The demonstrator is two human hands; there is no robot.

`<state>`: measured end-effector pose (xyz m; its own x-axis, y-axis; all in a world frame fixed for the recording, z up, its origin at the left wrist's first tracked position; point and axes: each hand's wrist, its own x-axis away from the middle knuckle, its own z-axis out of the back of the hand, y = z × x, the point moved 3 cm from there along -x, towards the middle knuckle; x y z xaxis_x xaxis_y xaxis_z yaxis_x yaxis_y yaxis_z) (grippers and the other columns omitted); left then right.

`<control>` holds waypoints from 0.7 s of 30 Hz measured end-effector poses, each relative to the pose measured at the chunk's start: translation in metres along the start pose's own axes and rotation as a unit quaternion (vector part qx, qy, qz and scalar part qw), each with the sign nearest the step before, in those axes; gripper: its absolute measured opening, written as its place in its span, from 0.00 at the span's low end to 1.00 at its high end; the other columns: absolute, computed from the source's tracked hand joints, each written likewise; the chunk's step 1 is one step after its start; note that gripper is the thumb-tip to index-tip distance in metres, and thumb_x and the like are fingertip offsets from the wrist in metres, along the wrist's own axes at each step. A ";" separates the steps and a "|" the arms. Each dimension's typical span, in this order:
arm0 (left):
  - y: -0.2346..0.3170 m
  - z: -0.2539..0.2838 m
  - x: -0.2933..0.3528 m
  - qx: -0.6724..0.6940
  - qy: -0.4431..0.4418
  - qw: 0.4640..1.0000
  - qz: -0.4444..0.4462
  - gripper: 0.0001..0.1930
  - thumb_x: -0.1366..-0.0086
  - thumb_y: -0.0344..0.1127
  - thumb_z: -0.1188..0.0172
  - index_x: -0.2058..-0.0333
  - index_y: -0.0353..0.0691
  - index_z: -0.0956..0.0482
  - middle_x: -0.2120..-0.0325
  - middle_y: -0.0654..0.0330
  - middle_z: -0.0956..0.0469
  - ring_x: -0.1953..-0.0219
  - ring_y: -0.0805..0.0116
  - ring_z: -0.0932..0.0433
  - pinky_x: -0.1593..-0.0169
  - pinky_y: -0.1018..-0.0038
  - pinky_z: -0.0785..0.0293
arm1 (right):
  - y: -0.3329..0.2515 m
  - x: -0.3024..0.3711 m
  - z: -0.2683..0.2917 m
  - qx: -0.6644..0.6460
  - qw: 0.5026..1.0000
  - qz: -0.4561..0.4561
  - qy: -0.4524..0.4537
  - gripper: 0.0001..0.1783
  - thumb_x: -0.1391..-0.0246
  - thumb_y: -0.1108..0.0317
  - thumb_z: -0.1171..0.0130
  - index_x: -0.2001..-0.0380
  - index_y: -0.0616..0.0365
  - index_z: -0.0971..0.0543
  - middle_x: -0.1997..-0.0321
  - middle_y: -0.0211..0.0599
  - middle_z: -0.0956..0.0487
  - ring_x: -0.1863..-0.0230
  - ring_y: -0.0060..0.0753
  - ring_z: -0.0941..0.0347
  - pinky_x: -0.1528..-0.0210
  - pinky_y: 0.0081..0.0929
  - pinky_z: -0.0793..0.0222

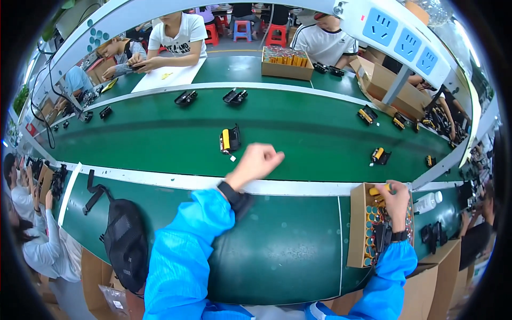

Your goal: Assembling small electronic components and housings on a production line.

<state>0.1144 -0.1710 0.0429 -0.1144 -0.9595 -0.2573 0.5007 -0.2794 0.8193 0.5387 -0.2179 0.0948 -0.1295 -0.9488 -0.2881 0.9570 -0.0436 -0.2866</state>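
Stretching crosswise, the green belt (309,141) lies beyond the cardboard box (358,234). Left hand (258,162): curled above the belt, contents unclear. Right hand (397,200): pinching a yellow battery (378,190) at the box's far end; probably light, stiff, smooth; hold its sides.

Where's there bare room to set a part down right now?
Two patches: the near bench between the left sleeve and the carton, and the green belt between the middle battery holder and the holders at right. It's crowded at the carton, where the right hand has a yellow cell, and beside it: white bottle, black parts.
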 end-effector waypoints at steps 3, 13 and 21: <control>-0.012 0.050 -0.069 -0.126 0.053 0.991 0.002 0.16 0.43 0.45 0.37 0.71 0.34 0.18 0.78 0.50 0.21 0.73 0.59 0.22 0.66 0.65 0.26 | 0.009 0.002 0.015 -0.285 0.951 -0.123 0.005 0.14 0.50 0.63 0.31 0.65 0.63 0.18 0.62 0.31 0.21 0.60 0.26 0.28 0.58 0.23 0.34; -0.112 0.090 -0.185 -0.379 0.070 0.873 0.300 0.31 0.49 0.56 0.34 0.49 0.46 0.22 0.46 0.56 0.26 0.43 0.51 0.28 0.42 0.54 0.33 | 0.028 -0.012 -0.018 -0.638 0.763 -0.071 0.079 0.13 0.43 0.74 0.40 0.55 0.64 0.24 0.62 0.30 0.21 0.63 0.19 0.28 0.58 0.17 0.34; -0.104 0.100 -0.185 -0.419 0.040 0.849 0.320 0.31 0.52 0.56 0.31 0.50 0.48 0.20 0.50 0.53 0.22 0.46 0.55 0.25 0.41 0.56 0.34 | 0.018 -0.010 -0.018 -0.667 0.740 -0.066 0.047 0.09 0.43 0.75 0.40 0.59 0.64 0.25 0.61 0.31 0.22 0.61 0.21 0.27 0.55 0.19 0.33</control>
<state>-0.0026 0.0320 0.0563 0.4526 -0.8907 0.0420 0.8767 0.4531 0.1618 0.5523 -0.2039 0.0756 -0.2762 -0.9355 -0.2206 -0.1660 0.2725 -0.9477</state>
